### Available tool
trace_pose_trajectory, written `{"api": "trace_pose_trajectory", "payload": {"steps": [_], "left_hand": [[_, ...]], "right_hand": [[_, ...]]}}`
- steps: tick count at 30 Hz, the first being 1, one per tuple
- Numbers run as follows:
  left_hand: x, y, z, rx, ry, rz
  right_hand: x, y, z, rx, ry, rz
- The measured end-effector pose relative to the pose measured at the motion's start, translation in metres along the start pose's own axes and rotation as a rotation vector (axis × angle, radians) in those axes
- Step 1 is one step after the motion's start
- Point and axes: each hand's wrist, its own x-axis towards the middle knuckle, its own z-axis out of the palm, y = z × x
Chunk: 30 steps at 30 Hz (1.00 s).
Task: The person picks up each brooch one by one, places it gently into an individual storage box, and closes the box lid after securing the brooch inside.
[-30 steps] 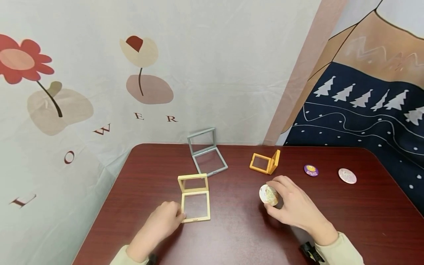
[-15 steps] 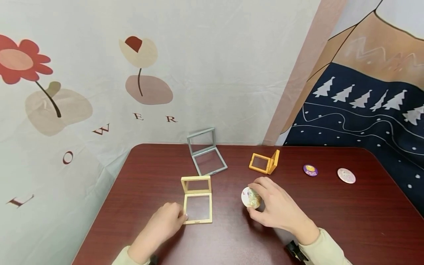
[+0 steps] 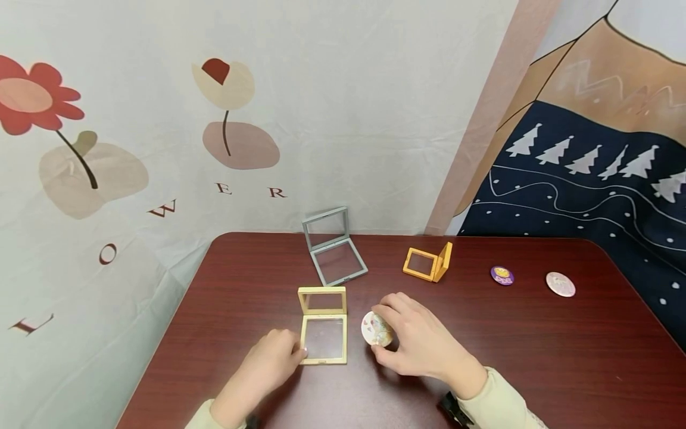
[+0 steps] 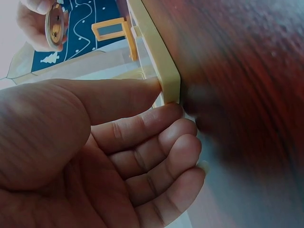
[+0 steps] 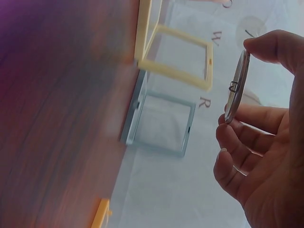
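A round badge with a pale printed face is pinched by its edges between the thumb and fingers of my right hand. It is held above the table, and a metal pin shows on its back in the right wrist view. My left hand pinches the lower left edge of a cream display frame, thumb on top and forefinger at its side. The cream frame stands unfolded, its clear film base flat and its lid raised at the back. The badge is just right of this frame, apart from it.
Behind stand an unfolded grey-blue frame and a small orange frame. Two more badges lie at the right, a purple one and a pale pink one. A printed cloth hangs behind the table's back edge.
My right hand has carried the badge leftward, close to the cream frame. The cream frame has shifted slightly right, with my left hand still at its edge.
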Motion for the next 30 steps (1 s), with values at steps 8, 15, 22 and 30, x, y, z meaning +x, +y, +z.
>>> {"api": "trace_pose_trajectory", "payload": {"steps": [8,15,22,30], "left_hand": [[-0.001,0.002,0.001,0.011,0.010,0.009],[-0.001,0.006,0.003,0.013,0.016,0.022],[0.000,0.009,0.005,-0.008,0.023,0.032],[0.001,0.009,0.005,-0.013,0.009,0.037]], "right_hand": [[0.010,-0.009,0.016,-0.001,-0.013,-0.070],[0.016,-0.015,0.027,-0.002,-0.035,-0.092],[0.023,-0.023,0.032,-0.002,-0.074,-0.075],[0.031,-0.032,0.041,-0.022,-0.125,-0.070]]}}
